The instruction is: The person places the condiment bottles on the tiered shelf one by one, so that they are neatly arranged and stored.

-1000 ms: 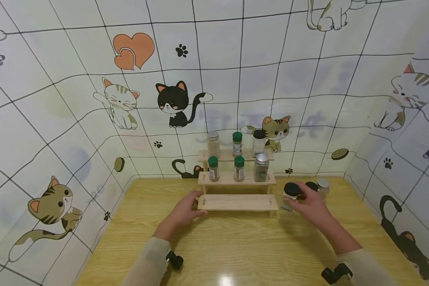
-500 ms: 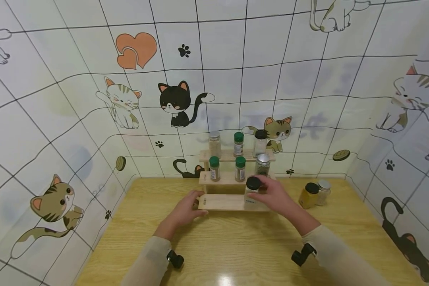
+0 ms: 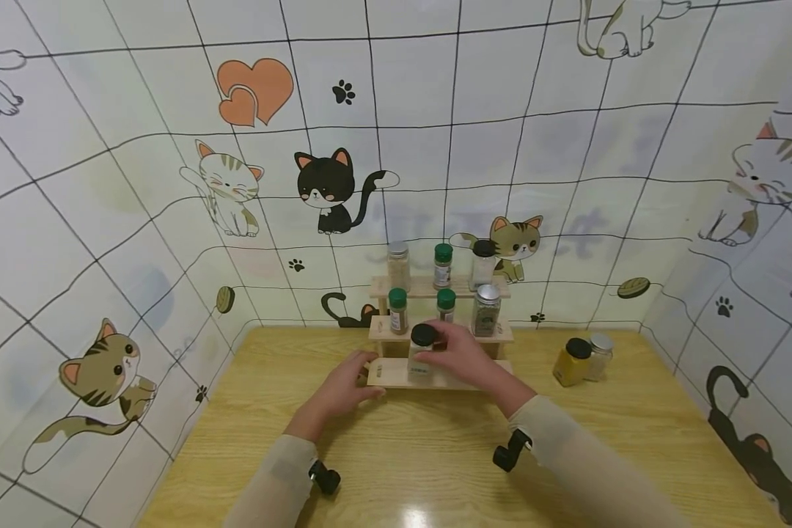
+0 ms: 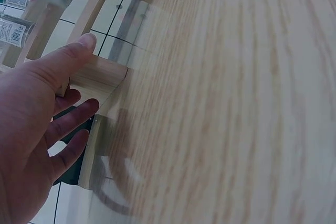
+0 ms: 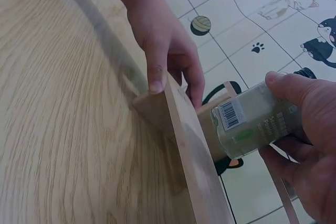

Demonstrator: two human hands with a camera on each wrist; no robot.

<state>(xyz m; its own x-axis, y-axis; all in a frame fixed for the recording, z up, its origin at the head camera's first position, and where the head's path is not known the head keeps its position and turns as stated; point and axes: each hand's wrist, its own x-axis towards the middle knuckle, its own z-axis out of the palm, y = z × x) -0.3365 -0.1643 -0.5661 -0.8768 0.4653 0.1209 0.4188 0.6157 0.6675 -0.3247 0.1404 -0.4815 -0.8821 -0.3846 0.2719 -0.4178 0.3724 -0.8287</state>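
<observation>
A wooden three-step spice rack [image 3: 392, 374] stands on the table. My left hand [image 3: 343, 385] holds the left end of its lowest step; in the left wrist view the thumb [image 4: 79, 48] lies along the front, with the other fingers behind. My right hand [image 3: 465, 359] grips a clear glass spice jar [image 3: 419, 359] with a black lid, near the lid. That jar is upright over the lowest step, left of its middle. In the right wrist view, the jar's base [image 5: 227, 129] overlaps the shelf edge, and a barcode label shows.
Green-capped jars [image 3: 398, 315] and a silver-capped jar [image 3: 485, 312] stand on the middle step, more jars [image 3: 399, 268] on the top. A yellow jar [image 3: 570, 364] and a silver-capped clear jar [image 3: 599, 357] stand at right. A cat-patterned wall covering [image 3: 409, 169] surrounds the table.
My right hand has carried the black-lidded jar leftward, from the table right of the rack to over the lowest step. The left hand has stayed at the rack's end.
</observation>
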